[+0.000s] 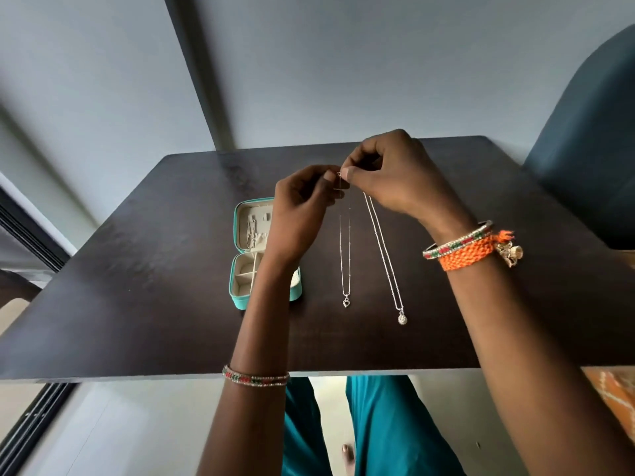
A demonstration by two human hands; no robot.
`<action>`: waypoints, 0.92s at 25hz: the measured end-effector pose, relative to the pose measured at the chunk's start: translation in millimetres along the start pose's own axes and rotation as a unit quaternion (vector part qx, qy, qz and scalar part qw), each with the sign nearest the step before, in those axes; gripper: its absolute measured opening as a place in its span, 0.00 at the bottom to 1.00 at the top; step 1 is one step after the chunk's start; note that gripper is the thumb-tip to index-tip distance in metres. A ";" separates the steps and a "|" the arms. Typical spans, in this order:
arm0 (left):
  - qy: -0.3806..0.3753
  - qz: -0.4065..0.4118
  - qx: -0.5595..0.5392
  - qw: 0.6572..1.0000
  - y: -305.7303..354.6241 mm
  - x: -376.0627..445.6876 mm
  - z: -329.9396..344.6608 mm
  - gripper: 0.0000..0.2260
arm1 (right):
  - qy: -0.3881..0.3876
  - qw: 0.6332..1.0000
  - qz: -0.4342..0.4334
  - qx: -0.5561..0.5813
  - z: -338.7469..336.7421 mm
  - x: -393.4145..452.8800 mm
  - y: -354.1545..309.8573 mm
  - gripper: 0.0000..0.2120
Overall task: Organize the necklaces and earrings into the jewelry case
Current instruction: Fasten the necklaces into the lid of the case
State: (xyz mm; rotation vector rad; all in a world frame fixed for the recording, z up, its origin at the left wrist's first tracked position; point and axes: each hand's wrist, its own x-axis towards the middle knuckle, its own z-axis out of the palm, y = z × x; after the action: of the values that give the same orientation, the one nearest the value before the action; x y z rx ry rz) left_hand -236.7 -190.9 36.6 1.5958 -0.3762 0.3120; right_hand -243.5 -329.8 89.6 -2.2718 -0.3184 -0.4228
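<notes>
A thin silver necklace with a heart pendant [346,301] lies stretched on the dark table [137,269]. My left hand [302,207] and my right hand [388,173] both pinch its top end at the clasp, fingertips almost touching. To its right lies a second silver necklace with a round pendant [402,318], its upper end hidden under my right hand. The open teal jewelry case [240,262] sits to the left, partly behind my left forearm, with a chain in its lid and cream compartments in its base.
A dark blue chair back [591,149] stands at the table's far right corner. A dark post rises behind the table's far edge. The table's near edge runs above my lap.
</notes>
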 end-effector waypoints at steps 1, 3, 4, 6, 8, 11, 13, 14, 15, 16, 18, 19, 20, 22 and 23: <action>0.001 -0.002 -0.022 1.000 8.0 -4.3 -0.4 0.09 | 0.003 1.000 -0.008 0.008 -4.9 -4.0 -6.7 0.05; -0.003 -0.008 -0.070 0.997 22.8 -12.1 -0.7 0.09 | 0.012 0.999 -0.022 0.021 -12.6 -9.5 -17.8 0.03; -0.006 -0.014 -0.094 0.995 29.1 -15.8 -0.7 0.09 | 0.019 0.999 -0.030 0.028 -15.5 -11.4 -22.2 0.03; -0.012 -0.029 -0.123 0.992 38.5 -22.1 -2.2 0.09 | 0.037 0.997 -0.045 0.044 -19.2 -14.3 -29.2 0.04; -0.020 -0.039 -0.116 0.992 41.1 -27.0 -5.0 0.10 | 0.059 0.994 -0.046 0.076 -21.7 -15.2 -31.2 0.04; -0.029 -0.058 -0.104 0.992 39.5 -34.3 -12.7 0.11 | 0.088 0.982 -0.014 0.168 -25.8 -17.1 -28.9 0.05; -0.029 -0.074 -0.108 0.991 36.6 -39.2 -17.8 0.11 | 0.110 0.964 0.025 0.239 -26.2 -18.0 -24.4 0.05; -0.024 -0.083 -0.121 0.989 35.2 -41.5 -20.1 0.11 | 0.131 0.957 0.043 0.256 -25.3 -17.7 -20.7 0.05; -0.015 -0.094 -0.148 0.984 34.1 -43.8 -23.0 0.10 | 0.156 0.953 0.058 0.253 -23.6 -18.2 -15.4 0.05; -0.002 -0.104 -0.187 0.977 34.0 -45.8 -26.0 0.10 | 0.179 0.955 0.071 0.226 -21.5 -19.3 -8.8 0.05; 0.025 -0.116 -0.279 0.953 37.0 -47.7 -31.9 0.10 | 0.187 0.970 0.089 0.127 -17.9 -24.6 3.0 0.05; 0.030 -0.116 -0.312 0.942 39.5 -48.3 -33.9 0.10 | 0.154 0.980 0.097 0.081 -16.7 -29.2 5.7 0.05; 0.027 -0.117 -0.329 0.937 41.4 -48.3 -34.8 0.10 | 0.091 0.989 0.106 0.051 -15.5 -34.4 5.1 0.04; 0.004 -0.120 -0.318 0.940 46.6 -49.3 -30.2 0.13 | -0.084 0.990 0.107 0.030 -16.1 -46.6 -6.0 0.04; -0.009 -0.123 -0.297 0.947 48.9 -50.8 -26.3 0.16 | -0.164 0.981 0.096 0.030 -17.6 -52.9 -14.5 0.03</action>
State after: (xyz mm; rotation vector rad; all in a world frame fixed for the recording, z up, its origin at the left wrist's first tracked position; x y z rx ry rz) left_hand -302.6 -164.1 61.1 1.0353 -0.2480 -0.0164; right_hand -300.5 -338.3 89.4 -2.2833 -0.2683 0.0636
